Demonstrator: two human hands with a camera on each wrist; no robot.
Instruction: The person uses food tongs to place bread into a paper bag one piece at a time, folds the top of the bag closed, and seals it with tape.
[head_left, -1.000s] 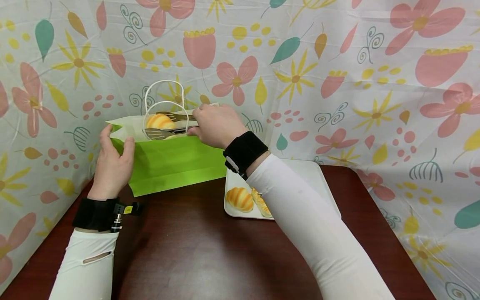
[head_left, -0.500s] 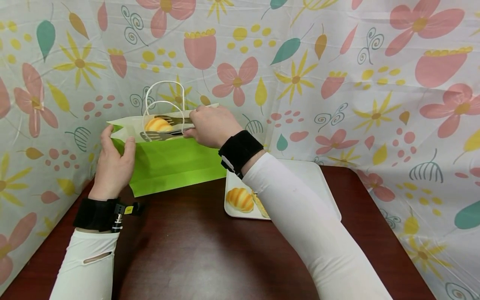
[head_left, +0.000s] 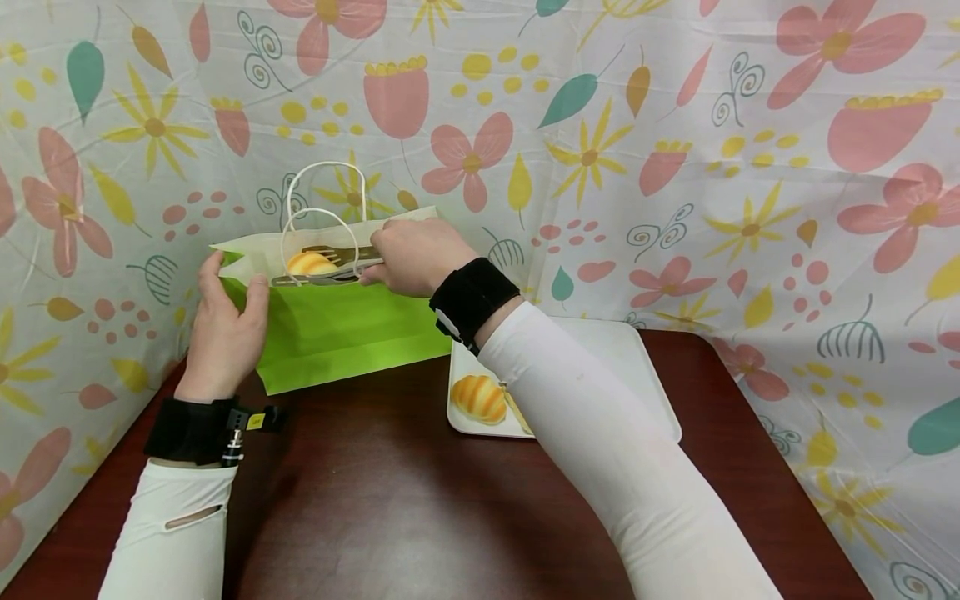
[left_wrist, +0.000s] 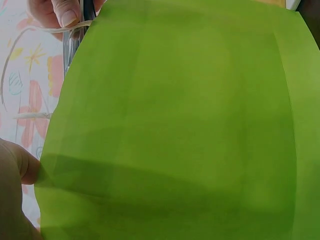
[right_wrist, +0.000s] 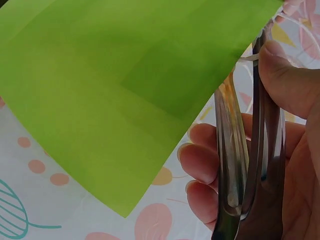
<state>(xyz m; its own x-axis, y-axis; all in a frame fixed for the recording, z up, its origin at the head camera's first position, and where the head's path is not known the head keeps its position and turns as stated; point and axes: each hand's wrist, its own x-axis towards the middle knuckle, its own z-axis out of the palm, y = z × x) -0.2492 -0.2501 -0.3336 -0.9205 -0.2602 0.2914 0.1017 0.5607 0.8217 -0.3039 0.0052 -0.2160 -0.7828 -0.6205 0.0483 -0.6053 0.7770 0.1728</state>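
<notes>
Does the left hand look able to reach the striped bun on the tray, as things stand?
Probably yes, if the left hand leaves the green bag: the right sleeve does not cover the striped bun.

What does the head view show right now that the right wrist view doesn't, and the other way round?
Only the head view: the tray with a roll on it.

Only the right wrist view: the palm side of the right hand, its fingers curled about the tongs.

Both: the green bag, the tongs, the right hand and the floral curtain.
</notes>
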